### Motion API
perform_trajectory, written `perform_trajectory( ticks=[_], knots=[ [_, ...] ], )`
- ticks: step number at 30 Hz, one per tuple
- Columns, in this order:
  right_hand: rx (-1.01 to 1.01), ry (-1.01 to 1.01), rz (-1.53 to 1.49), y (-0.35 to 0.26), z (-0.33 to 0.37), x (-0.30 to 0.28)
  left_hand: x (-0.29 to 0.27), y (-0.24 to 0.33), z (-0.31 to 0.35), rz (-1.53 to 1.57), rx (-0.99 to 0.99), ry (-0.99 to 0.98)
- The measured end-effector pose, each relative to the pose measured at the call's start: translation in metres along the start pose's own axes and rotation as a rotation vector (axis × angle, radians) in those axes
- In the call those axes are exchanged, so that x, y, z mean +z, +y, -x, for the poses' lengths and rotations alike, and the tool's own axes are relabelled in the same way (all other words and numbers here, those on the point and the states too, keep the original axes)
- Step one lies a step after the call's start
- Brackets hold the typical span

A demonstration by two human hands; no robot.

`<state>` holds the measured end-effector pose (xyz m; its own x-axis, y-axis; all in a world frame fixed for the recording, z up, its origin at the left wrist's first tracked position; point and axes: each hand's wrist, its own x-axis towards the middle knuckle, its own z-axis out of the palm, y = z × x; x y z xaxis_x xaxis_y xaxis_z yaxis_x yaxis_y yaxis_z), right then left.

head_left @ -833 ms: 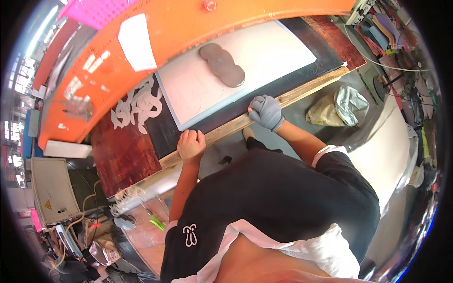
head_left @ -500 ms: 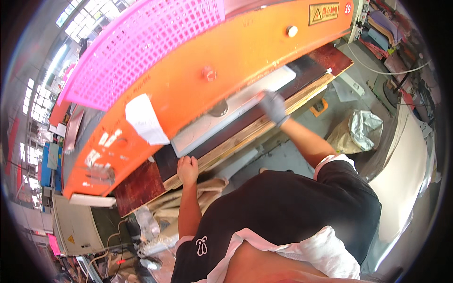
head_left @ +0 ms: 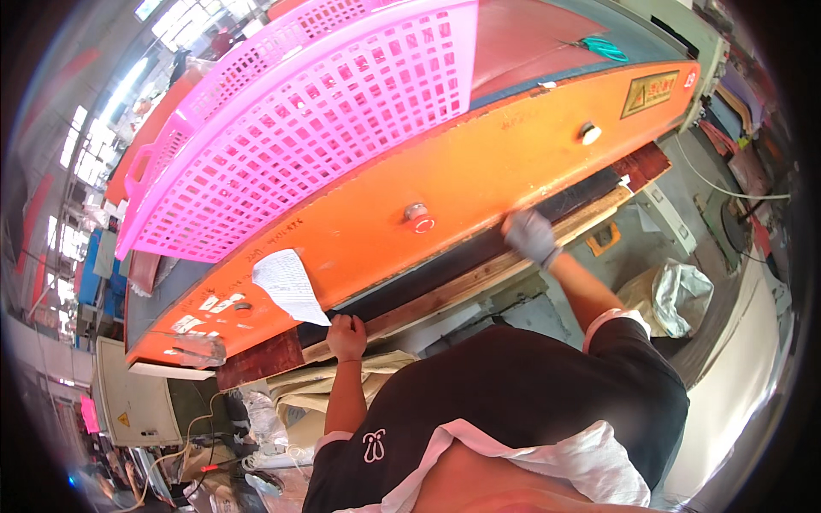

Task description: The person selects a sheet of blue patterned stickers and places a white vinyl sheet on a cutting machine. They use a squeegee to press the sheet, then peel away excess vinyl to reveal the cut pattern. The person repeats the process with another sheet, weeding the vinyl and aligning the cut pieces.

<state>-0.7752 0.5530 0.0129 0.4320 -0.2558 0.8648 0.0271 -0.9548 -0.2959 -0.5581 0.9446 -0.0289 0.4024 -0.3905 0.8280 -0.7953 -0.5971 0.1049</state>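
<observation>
Fingers of bare left hand [head_left: 346, 338] curled narrow at near long pale-wood strip [head_left: 445, 295], likely bracing; grey-gloved right hand [head_left: 532, 237] (blurred): can't tell.

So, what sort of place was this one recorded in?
Most likely a factory workshop, though what it makes I can't tell. A big orange machine carries a red button and a yellow warning sign, and a sack stands on the floor.

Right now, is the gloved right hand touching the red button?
Apart. The head view shows a clear stretch of orange panel between the gloved right hand and the red button.
</observation>
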Motion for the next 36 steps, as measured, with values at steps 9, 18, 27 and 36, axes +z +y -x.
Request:
perform_trajectory(
  ticks=[9, 18, 27, 36],
  knots=[
    [-0.075, -0.358, 0.149, -0.034, -0.014, 0.037, 0.023, -0.019, -0.064, 0.049, 0.053, 0.031],
    [-0.055, -0.44, 0.196, -0.025, -0.031, 0.058, 0.017, -0.029, -0.077, 0.051, -0.127, -0.154],
    [0.004, -0.235, 0.151, -0.044, -0.012, 0.03, -0.013, 0.001, -0.073, -0.022, -0.104, -0.314],
    [0.115, -0.174, 0.057, -0.131, 0.029, -0.006, -0.095, 0.055, 0.019, -0.001, -0.089, -0.302]
  ],
)
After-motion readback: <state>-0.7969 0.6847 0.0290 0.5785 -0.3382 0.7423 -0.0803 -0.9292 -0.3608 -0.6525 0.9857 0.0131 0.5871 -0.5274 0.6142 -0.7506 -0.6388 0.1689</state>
